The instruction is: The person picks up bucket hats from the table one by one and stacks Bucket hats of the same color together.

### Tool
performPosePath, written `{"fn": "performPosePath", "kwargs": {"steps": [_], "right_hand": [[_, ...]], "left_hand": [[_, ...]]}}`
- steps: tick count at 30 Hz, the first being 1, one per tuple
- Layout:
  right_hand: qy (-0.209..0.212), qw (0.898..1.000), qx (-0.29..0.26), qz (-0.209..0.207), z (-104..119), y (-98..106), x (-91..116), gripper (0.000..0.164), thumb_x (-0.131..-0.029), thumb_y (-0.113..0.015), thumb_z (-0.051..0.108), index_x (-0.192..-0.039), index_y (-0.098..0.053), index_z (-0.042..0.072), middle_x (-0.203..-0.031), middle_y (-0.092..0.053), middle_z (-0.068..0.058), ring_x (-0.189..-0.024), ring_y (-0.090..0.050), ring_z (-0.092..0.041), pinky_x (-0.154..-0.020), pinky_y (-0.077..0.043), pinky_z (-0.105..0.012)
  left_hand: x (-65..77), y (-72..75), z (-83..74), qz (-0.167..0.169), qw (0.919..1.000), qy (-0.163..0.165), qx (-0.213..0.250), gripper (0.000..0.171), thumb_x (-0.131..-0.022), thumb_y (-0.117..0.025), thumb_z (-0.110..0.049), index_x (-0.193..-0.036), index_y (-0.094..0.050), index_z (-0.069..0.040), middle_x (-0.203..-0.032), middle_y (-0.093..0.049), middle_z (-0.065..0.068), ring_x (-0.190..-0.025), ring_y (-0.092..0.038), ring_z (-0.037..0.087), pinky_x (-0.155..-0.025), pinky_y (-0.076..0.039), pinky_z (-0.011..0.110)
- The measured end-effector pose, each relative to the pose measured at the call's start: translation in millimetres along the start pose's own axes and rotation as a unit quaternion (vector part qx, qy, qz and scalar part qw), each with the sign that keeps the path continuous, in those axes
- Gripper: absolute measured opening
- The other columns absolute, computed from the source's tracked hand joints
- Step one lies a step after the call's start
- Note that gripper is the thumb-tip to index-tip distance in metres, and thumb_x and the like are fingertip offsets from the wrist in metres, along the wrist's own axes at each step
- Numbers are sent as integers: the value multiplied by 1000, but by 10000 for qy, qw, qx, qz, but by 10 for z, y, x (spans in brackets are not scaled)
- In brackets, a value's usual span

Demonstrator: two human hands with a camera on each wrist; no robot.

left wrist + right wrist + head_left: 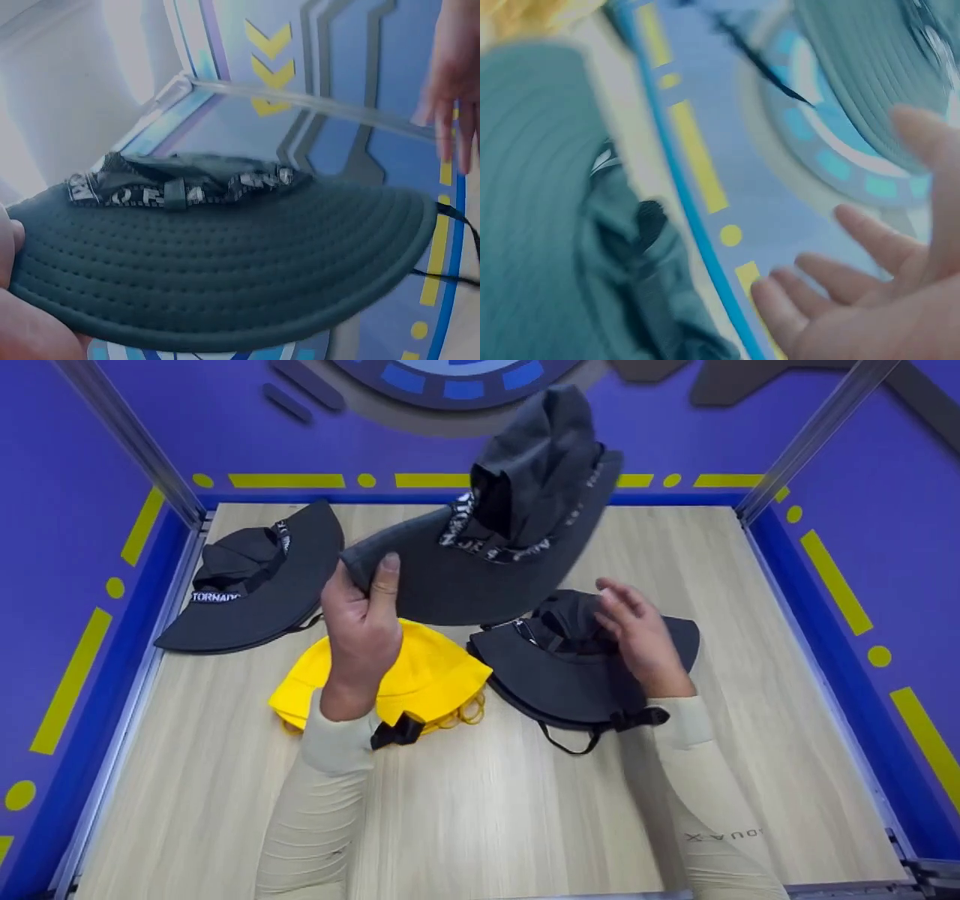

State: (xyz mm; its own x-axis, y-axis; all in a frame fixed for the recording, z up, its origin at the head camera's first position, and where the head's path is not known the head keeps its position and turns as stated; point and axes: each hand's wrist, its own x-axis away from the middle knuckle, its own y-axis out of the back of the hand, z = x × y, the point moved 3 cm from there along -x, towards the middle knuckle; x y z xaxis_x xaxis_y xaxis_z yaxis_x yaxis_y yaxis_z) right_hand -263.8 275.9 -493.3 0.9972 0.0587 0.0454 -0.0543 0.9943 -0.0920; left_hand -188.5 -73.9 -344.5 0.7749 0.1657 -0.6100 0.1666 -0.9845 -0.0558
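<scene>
In the head view my left hand (364, 641) pinches the brim of a dark grey bucket hat (480, 577), thumb on top, and holds it up off the table. A band with white lettering runs inside the crown, and the stitched brim (225, 270) fills much of the left wrist view. My right hand (641, 641) has its fingers spread and holds nothing. It hovers over a second dark hat (555, 679) on the table. The right wrist view shows those fingers (855, 277) apart from the raised brim.
A yellow hat (435, 671) lies on the wooden table (480, 825) beneath my left wrist. Another dark hat (247, 615) rests at the back left. Blue walls with yellow marks (832, 577) and metal posts enclose the table.
</scene>
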Motion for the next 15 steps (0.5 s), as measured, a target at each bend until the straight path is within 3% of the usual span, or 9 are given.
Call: {"fn": "performPosePath", "kwargs": {"steps": [2,4,7,9,11,13,15], "right_hand": [[180,9891,-1436,269,71,59,-5,64,-102,-64,37,-151,-41,3,-154,-48,-16,-139,-48,-23,-122,-32,-43],[455,9590,-2682,797,136,112,-19,65,-99,-67,38,-150,-42,7,-150,-53,-15,-136,-52,-24,-118,-37,-40],[734,8928,-4049,1830,238,165,-29,53,-95,-73,36,-137,-54,9,-142,-61,-14,-131,-57,-26,-111,-45,-40],[710,8537,-4597,2341,310,190,-9,48,-93,-76,33,-129,-61,6,-136,-65,-15,-126,-62,-28,-107,-48,-41],[632,8351,-4819,2577,408,217,27,40,-96,-71,29,-124,-64,2,-131,-68,-17,-121,-64,-29,-106,-50,-41],[563,8344,-4872,2513,524,262,76,37,-101,-65,25,-127,-64,-1,-126,-70,-19,-117,-67,-30,-102,-53,-41],[660,8412,-4889,2213,666,322,118,32,-105,-56,19,-127,-63,-4,-123,-71,-21,-114,-69,-33,-100,-55,-42]], "left_hand": [[44,-16,1,129,9997,-20,203,24,-106,-52,-8,-120,-59,11,-111,-71,11,-106,-73,17,-96,-58,34],[86,-33,17,246,9988,-3,427,32,-107,-54,-17,-119,-58,13,-107,-72,3,-102,-73,15,-93,-59,33],[140,-61,71,339,9961,252,776,46,-105,-59,-34,-116,-59,11,-103,-72,-7,-97,-74,12,-90,-60,30],[169,-81,124,377,9926,501,1044,52,-101,-62,-42,-115,-61,8,-100,-72,-8,-94,-74,12,-89,-60,30],[191,-106,188,429,9878,730,1306,51,-99,-64,-45,-115,-62,3,-99,-73,-6,-92,-75,13,-88,-61,30],[207,-135,259,508,9820,922,1569,46,-98,-65,-46,-114,-63,-2,-98,-73,-4,-91,-75,13,-88,-61,30],[209,-169,340,596,9742,1060,1899,40,-98,-66,-44,-112,-63,-6,-97,-72,-2,-91,-75,14,-88,-60,29]]}}
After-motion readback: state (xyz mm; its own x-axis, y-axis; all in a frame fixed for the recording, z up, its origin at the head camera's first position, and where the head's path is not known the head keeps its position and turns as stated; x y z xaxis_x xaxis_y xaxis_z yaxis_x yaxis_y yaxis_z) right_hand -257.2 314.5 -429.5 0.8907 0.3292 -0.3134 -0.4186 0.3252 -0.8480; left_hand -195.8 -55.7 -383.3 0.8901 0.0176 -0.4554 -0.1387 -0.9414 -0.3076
